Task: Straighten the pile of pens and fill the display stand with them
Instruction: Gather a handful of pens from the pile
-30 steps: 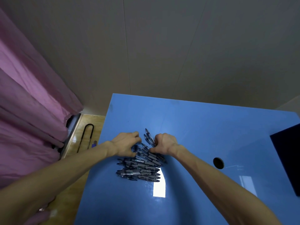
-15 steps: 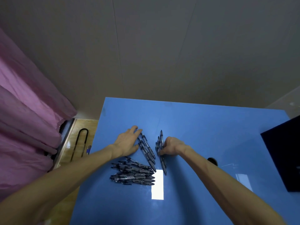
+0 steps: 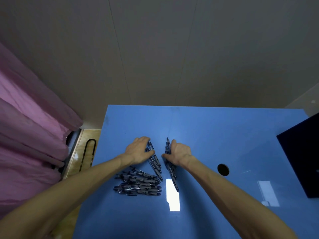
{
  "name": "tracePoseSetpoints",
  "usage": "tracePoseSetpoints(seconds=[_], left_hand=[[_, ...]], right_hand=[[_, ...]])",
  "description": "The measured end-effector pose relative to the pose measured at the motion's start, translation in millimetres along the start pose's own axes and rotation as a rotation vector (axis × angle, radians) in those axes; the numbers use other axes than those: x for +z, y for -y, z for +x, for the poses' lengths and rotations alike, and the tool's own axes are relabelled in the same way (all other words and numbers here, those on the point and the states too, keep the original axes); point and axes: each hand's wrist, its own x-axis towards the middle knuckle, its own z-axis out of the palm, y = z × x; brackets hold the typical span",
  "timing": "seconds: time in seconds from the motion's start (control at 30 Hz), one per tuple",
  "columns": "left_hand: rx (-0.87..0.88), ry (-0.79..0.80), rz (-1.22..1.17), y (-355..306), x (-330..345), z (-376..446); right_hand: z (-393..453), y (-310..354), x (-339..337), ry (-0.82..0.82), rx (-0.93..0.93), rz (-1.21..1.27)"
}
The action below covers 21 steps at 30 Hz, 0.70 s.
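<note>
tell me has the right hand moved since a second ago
Yes. The right hand has shifted right, toward the round hole in the table, dragging some pens away from the left hand.

Blue table (image 3: 224, 135), pink curtain (image 3: 25, 135) (pens (image 3: 138, 183) dark).

Blue table (image 3: 224, 135) (glossy, with light glare), grey panelled wall (image 3: 155, 49), pink curtain (image 3: 25, 126), tan floor (image 3: 86, 152).
</note>
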Motion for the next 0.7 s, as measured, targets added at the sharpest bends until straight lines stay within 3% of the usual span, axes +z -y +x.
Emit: tracePoseSetpoints(seconds=[0.2,0.7], left_hand=[[0.001,-0.042,-0.026,-3,6,-6],[-0.03,-0.008,0.055,-26,17,-11]], right_hand=[[-12,-11,9,-0.015,-0.176,-0.152],[-42,-35,13,0.135,-0.326,-0.283]])
